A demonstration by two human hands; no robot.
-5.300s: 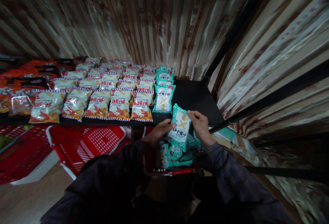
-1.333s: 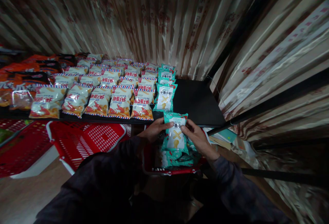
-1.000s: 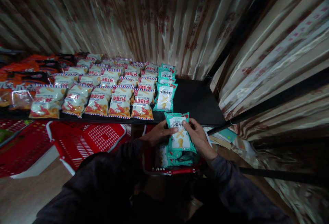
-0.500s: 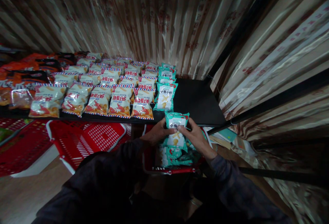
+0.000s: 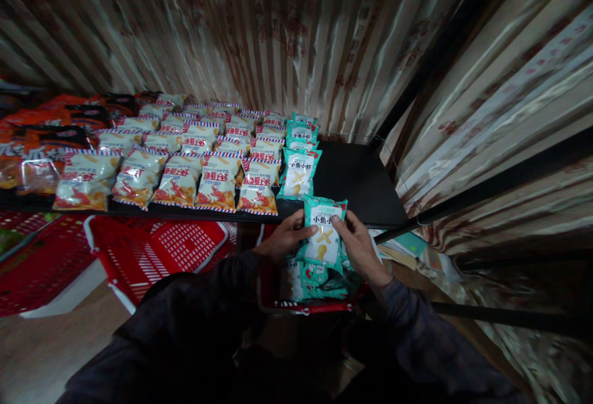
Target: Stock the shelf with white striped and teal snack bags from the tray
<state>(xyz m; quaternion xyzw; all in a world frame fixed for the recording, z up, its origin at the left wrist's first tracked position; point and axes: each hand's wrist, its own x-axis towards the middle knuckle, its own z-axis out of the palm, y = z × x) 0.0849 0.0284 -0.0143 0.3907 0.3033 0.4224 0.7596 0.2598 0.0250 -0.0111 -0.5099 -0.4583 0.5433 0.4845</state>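
Between my two hands is a teal and white snack bag [image 5: 323,240], held upright by its sides above a red basket [image 5: 306,310]. My left hand [image 5: 288,236] grips its left edge, thumb on the front. On the right edge, my right hand [image 5: 359,244] grips it, its thumb also on the front. More teal snack bags [image 5: 319,286] lie in the basket under it. Just beyond, on the black shelf [image 5: 359,181], stands a front-to-back row of the same teal bags [image 5: 298,172].
White snack bags [image 5: 216,181] with red and blue edges fill several rows to the left. Orange and black bags [image 5: 50,144] stand farther left. Another red basket [image 5: 162,249] sits below the shelf. A black frame bar [image 5: 486,178] slants at right, before draped plastic sheeting [image 5: 278,33].
The held snack bag has moved slightly to the right and up, and its front shows more fully. Both hands have stayed on it. The shelf rows look the same.
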